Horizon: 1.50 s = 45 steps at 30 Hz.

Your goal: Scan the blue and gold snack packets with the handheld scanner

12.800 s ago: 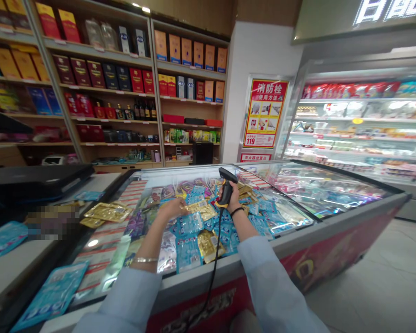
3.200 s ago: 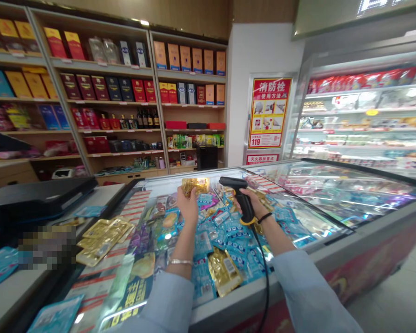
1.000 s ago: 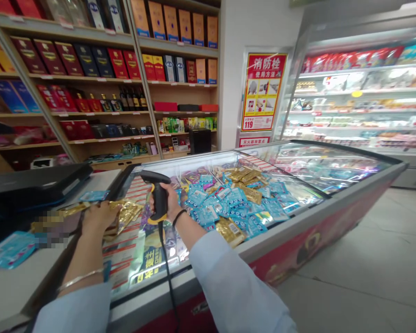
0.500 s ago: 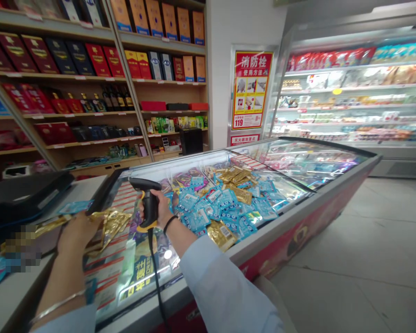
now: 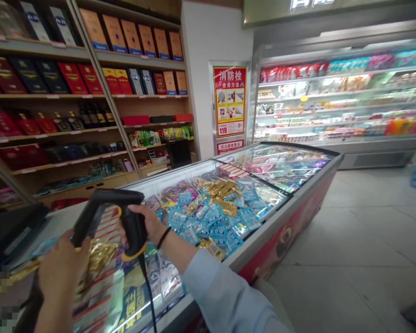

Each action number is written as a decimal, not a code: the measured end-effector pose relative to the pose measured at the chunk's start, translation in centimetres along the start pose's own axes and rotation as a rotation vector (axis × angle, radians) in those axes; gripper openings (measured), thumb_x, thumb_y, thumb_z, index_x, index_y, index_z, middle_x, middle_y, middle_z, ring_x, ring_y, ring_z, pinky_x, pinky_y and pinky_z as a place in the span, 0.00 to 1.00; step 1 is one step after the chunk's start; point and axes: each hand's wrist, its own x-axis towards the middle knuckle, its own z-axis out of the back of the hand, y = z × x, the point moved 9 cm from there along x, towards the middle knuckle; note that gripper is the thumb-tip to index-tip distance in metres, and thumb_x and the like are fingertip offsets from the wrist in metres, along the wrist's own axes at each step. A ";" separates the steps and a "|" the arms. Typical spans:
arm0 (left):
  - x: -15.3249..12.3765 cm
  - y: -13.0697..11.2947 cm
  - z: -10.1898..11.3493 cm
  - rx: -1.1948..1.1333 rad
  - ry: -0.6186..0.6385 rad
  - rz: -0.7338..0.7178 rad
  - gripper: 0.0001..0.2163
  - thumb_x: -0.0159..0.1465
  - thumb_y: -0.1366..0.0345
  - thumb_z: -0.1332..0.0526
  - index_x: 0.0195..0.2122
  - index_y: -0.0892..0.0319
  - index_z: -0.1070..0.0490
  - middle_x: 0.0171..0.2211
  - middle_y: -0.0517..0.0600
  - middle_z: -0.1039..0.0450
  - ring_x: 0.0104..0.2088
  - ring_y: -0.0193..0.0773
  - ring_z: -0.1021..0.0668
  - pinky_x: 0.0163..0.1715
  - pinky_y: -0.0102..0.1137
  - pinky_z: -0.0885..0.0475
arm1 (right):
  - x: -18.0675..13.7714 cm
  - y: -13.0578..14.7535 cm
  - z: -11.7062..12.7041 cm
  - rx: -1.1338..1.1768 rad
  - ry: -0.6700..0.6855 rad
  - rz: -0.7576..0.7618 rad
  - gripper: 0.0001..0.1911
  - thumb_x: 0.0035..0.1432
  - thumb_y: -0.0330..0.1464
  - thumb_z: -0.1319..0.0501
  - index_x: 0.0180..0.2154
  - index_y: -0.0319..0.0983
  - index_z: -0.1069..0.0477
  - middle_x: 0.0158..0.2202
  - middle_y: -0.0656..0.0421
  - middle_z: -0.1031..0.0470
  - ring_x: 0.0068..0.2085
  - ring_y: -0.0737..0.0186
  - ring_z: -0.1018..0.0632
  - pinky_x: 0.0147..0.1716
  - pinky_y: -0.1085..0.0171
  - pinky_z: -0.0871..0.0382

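A black handheld barcode scanner (image 5: 135, 226) with yellow trim and a hanging cable is gripped by my right hand (image 5: 149, 224). At its upper left, a black angled piece (image 5: 86, 222) meets the scanner's head and slopes down to my left hand (image 5: 64, 266). The left thumb and fingers close around the lower end of this piece. Whether it is part of the scanner, I cannot tell. Shiny gold packets (image 5: 102, 256) lie beside and under the left hand, on the glass freezer top. A heap of blue packets (image 5: 211, 219) and more gold packets (image 5: 225, 187) spreads beyond the right hand.
The chest freezer (image 5: 263, 245) runs away to the right, with tiled floor (image 5: 336, 231) beside it. A counter edge and a dark device (image 5: 17, 231) stand at the left. Boxed shelves (image 5: 149, 58), a red fire-hydrant notice (image 5: 229, 101) and a lit chilled cabinet (image 5: 333, 99) are behind.
The scanner and my right hand have come nearer and down-left. My left hand has moved from the gold packets to the black angled piece. The view has turned right.
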 end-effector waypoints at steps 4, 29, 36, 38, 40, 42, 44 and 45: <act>0.4 -3.6 1.4 -0.314 -0.019 0.067 0.25 0.61 0.56 0.47 0.56 0.65 0.35 0.52 0.61 0.26 0.50 0.53 0.23 0.50 0.43 0.28 | -3.3 7.0 1.7 0.001 -0.010 0.017 0.21 0.64 0.44 0.54 0.40 0.37 0.31 0.18 0.62 0.32 0.17 0.62 0.30 0.16 0.67 0.36; -9.9 -39.2 -6.4 -0.716 0.297 -0.565 0.17 0.69 0.59 0.49 0.55 0.58 0.32 0.51 0.57 0.26 0.55 0.47 0.27 0.58 0.43 0.35 | -20.1 19.1 27.3 -0.134 -0.603 0.359 0.20 0.52 0.49 0.42 0.35 0.39 0.31 0.16 0.64 0.35 0.16 0.66 0.34 0.14 0.69 0.42; -10.5 -39.8 -7.6 -0.693 0.356 -0.591 0.21 0.70 0.56 0.52 0.59 0.55 0.32 0.53 0.55 0.26 0.56 0.48 0.30 0.59 0.45 0.38 | -20.1 18.5 27.9 -0.172 -0.612 0.327 0.20 0.51 0.49 0.42 0.34 0.39 0.30 0.16 0.63 0.34 0.15 0.66 0.34 0.14 0.68 0.42; -10.3 -39.8 -8.0 -0.734 0.372 -0.573 0.21 0.70 0.57 0.53 0.60 0.55 0.32 0.55 0.54 0.27 0.59 0.47 0.32 0.61 0.45 0.39 | -20.1 18.5 28.0 -0.186 -0.614 0.324 0.20 0.51 0.49 0.43 0.34 0.39 0.29 0.16 0.63 0.34 0.15 0.66 0.35 0.13 0.68 0.42; -10.0 -39.8 -8.5 -0.785 0.399 -0.557 0.21 0.70 0.57 0.53 0.59 0.55 0.31 0.56 0.53 0.27 0.60 0.46 0.32 0.62 0.44 0.40 | -20.1 18.5 28.0 -0.190 -0.614 0.327 0.20 0.51 0.49 0.43 0.33 0.39 0.30 0.16 0.63 0.34 0.15 0.66 0.34 0.13 0.67 0.42; -9.8 -39.8 -8.8 -0.829 0.425 -0.540 0.21 0.69 0.58 0.53 0.59 0.55 0.30 0.55 0.54 0.27 0.58 0.45 0.30 0.61 0.43 0.39 | -20.2 18.6 28.0 -0.192 -0.621 0.330 0.20 0.50 0.49 0.42 0.33 0.39 0.30 0.16 0.63 0.34 0.14 0.66 0.34 0.13 0.67 0.43; -9.5 -39.6 -8.9 -0.852 0.430 -0.503 0.21 0.69 0.57 0.52 0.58 0.55 0.29 0.54 0.55 0.26 0.56 0.45 0.29 0.60 0.43 0.37 | -20.3 18.6 28.0 -0.193 -0.624 0.330 0.20 0.48 0.50 0.42 0.33 0.39 0.31 0.16 0.63 0.35 0.14 0.66 0.35 0.13 0.67 0.43; -9.4 -39.4 -9.0 -0.857 0.425 -0.480 0.21 0.69 0.56 0.51 0.57 0.56 0.29 0.54 0.55 0.27 0.56 0.46 0.29 0.60 0.43 0.37 | -20.3 18.6 28.0 -0.192 -0.624 0.330 0.21 0.48 0.50 0.42 0.34 0.39 0.31 0.16 0.63 0.35 0.15 0.66 0.35 0.14 0.67 0.43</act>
